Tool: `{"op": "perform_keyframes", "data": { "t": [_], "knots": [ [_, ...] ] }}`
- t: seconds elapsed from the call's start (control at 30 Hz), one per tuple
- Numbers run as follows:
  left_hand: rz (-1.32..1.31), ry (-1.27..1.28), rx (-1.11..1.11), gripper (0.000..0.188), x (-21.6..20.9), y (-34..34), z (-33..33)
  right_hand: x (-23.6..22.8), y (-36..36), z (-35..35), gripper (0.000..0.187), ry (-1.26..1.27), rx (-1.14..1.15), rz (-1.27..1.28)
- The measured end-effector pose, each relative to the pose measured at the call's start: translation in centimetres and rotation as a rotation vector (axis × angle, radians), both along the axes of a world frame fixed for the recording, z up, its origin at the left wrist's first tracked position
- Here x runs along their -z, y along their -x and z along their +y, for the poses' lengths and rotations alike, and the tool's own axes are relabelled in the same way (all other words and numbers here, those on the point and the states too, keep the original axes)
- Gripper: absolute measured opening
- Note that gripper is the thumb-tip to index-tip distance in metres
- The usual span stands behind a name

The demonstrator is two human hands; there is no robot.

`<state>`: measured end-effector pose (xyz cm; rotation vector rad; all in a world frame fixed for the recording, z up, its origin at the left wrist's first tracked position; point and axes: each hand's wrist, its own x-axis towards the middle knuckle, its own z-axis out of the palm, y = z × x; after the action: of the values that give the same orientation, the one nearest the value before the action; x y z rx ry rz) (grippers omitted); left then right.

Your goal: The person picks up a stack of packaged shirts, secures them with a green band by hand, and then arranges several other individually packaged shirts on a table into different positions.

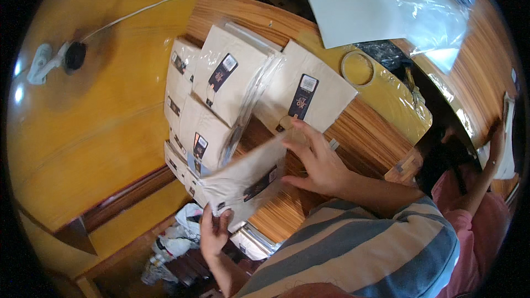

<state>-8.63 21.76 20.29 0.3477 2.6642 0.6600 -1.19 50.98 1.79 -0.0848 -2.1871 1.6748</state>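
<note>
nearest, the left hand (214,234) has its fingers clamped on the near left corner of a wrapped packet (237,179), thumb on top; the packet is tilted and held above the near edge of the desk (364,138), toward its left end. the right hand (320,165) is at the packet's other end with fingers spread apart; i cannot tell whether they press on it

the packet looks like folded cream cloth in clear film with a dark tag. it should be light, soft and inclined to sag, with film that may slide under the skin; nothing about it seems fragile beyond the film and tag. a pinch at two opposite edges, clear of the tag, would keep it flat

beyond, stacks of similar packets (207,118) crowd the left end of the desk, and one loose packet (327,92) lies flat by the far edge. farther off are a white sheet (353,5) and clear plastic bags (436,25), while at the right another person's hand (497,139) is at a pale item on a second desk (494,58)
</note>
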Motion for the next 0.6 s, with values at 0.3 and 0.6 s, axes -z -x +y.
{"op": "perform_keyframes", "data": {
  "t": [0.3,0.6],
  "knots": [
    [0.496,0.204,0.889,0.020,-11.1,6.3,6.7,-15.9,5.4,-4.5,0.020,-0.611,-0.278,0.277],
    [-0.056,-1.252,-0.196,0.075,7.5,11.5,2.9,-17.1,15.7,3.8,0.041,0.028,-0.051,0.320]
  ]
}}
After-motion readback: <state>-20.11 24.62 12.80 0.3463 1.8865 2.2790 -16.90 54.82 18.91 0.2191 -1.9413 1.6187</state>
